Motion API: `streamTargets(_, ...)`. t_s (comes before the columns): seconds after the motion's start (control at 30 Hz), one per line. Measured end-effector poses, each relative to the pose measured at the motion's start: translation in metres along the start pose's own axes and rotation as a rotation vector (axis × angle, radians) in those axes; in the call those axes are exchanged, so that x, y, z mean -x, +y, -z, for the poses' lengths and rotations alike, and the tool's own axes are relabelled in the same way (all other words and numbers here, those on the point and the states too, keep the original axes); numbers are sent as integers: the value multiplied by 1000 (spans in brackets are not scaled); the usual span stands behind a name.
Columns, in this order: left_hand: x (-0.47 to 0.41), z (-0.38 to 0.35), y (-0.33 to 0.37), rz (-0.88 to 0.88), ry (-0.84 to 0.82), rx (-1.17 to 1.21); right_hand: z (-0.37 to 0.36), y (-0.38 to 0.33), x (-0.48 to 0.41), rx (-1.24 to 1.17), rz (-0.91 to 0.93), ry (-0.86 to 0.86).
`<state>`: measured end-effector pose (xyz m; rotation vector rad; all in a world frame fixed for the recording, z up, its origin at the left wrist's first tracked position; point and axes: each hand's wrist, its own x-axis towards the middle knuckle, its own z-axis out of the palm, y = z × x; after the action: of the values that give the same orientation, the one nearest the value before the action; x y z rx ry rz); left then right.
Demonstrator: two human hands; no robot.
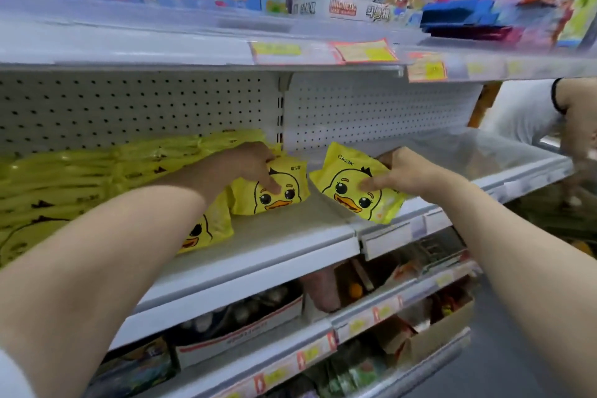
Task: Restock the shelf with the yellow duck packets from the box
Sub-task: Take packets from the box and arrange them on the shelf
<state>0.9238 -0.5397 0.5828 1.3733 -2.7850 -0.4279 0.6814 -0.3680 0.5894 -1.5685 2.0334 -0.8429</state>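
Gripping the top of an upright duck packet point(287, 202) on the white shelf point(284, 237), the left hand point(255, 165) curls round it; at three o'clock, the right hand point(400, 171) pinches a tilted packet point(349, 195). Stacked packets point(64, 178) fill nine o'clock.

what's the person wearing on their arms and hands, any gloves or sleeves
Both forearms are bare. The left hand and right hand wear no gloves; no rings or watch show. A white sleeve edge shows high on the left arm.
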Motion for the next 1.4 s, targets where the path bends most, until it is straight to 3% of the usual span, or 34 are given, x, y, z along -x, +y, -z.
streamTargets(0.4, 3, -7, 2, 95, -14, -247, 11, 0, -64, 197, 156, -153)
streamTargets(0.6, 16, -8, 6, 158, 84, -64, 10, -4, -76, 157, 204, -212)
streamTargets(0.77, 43, 20, 21, 47, 399, 276, -1, -16, -79, 138, 274, -243)
streamTargets(0.83, 51, 26, 31, -10, 438, 327, -11, -24, -80, 139, 313, -259)
streamTargets(1.03, 59, 10, 42, -14, 239, 112, -50, -44, -78, 191, 377, -379)
streamTargets(1.17, 61, -3, 28, 39, 240, 23, -73, -48, -78, 228, 418, -381)
streamTargets(1.4, 66, -18, 5, 136, 246, 71, -86, -39, -84, 86, 391, -326)
